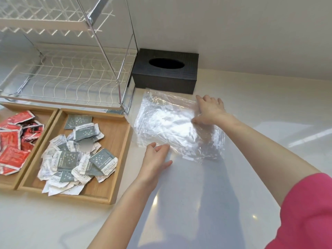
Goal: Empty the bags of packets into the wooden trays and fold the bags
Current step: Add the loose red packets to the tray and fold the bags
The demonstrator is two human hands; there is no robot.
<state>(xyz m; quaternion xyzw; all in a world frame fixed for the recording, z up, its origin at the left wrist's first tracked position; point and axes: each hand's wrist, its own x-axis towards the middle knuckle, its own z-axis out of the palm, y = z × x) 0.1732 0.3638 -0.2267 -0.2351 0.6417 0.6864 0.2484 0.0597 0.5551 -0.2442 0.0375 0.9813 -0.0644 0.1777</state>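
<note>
A clear plastic bag point(172, 123) lies flat and crinkled on the white counter, right of the trays. My right hand point(210, 110) presses on its far right part, fingers spread. My left hand point(156, 159) rests at the bag's near left edge, fingertips touching the plastic. The nearer wooden tray point(115, 141) holds several grey and white packets point(77, 155). The left wooden tray point(48, 123) holds several red packets point(14, 141). The bag looks empty.
A white wire dish rack point(71, 74) stands behind the trays. A black tissue box point(167, 72) sits against the wall just beyond the bag. My pink sleeve point(305, 212) is at the lower right.
</note>
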